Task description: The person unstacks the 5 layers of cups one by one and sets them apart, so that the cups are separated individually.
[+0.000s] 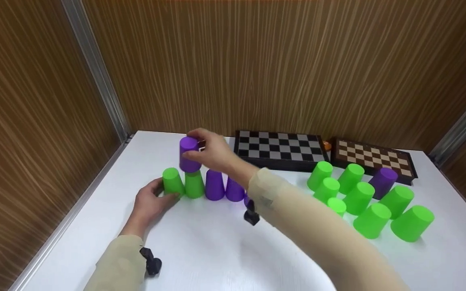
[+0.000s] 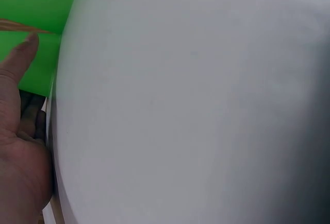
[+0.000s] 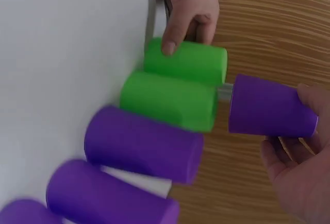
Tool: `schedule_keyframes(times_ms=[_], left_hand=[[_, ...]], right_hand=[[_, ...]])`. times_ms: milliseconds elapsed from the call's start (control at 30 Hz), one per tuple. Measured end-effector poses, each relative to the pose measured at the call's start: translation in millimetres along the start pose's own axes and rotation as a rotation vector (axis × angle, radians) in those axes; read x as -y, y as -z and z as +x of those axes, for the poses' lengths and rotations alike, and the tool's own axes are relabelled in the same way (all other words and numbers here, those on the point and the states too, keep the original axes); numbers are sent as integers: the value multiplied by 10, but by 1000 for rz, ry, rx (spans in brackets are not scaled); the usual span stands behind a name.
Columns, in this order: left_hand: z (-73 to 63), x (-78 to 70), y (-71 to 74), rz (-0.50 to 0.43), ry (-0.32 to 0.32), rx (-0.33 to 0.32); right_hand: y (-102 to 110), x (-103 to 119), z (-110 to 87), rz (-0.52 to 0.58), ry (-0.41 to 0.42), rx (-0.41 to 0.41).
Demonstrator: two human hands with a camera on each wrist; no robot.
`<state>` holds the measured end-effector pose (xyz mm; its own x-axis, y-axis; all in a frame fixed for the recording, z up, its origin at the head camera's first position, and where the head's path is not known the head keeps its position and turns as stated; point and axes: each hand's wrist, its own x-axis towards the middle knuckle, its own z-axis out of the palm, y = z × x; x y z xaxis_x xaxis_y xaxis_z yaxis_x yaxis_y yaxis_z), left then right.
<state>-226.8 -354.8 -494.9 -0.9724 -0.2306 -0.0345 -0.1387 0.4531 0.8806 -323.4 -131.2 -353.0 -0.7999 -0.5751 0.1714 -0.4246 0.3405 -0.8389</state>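
A row of upside-down cups runs across the white table in the head view. At its left end stands a green cup [image 1: 173, 182], which my left hand [image 1: 149, 204] grips low between thumb and fingers. Beside it comes a second green cup [image 1: 194, 185], then a purple cup [image 1: 215, 186] and another purple cup [image 1: 235, 190], with one more partly hidden by my right sleeve. My right hand [image 1: 212, 151] holds a purple cup [image 1: 189, 155] upside down above the two green cups; the right wrist view shows a small gap under this purple cup [image 3: 270, 106].
Several green cups [image 1: 372, 220] and one purple cup [image 1: 383, 182] stand upside down at the right. Behind them lie a black-and-grey checkered board [image 1: 281, 147] and a brown checkered board [image 1: 372, 157]. Wood-patterned walls [image 1: 217, 64] enclose the table [image 1: 225, 250].
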Motion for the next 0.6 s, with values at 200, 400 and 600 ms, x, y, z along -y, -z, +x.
schedule_keyframes(times_ms=[200,400,600], left_hand=[[12,12,53,-5,-6,-7],[19,72,135,-10,14,-26],[30,102,176,-8,29,-26]], right_hand=[[564,-85,-117,-58,57,-24],[1059,-266,-286,-112,-11,-50],[1473,-617,-499,-171,-100,-70]])
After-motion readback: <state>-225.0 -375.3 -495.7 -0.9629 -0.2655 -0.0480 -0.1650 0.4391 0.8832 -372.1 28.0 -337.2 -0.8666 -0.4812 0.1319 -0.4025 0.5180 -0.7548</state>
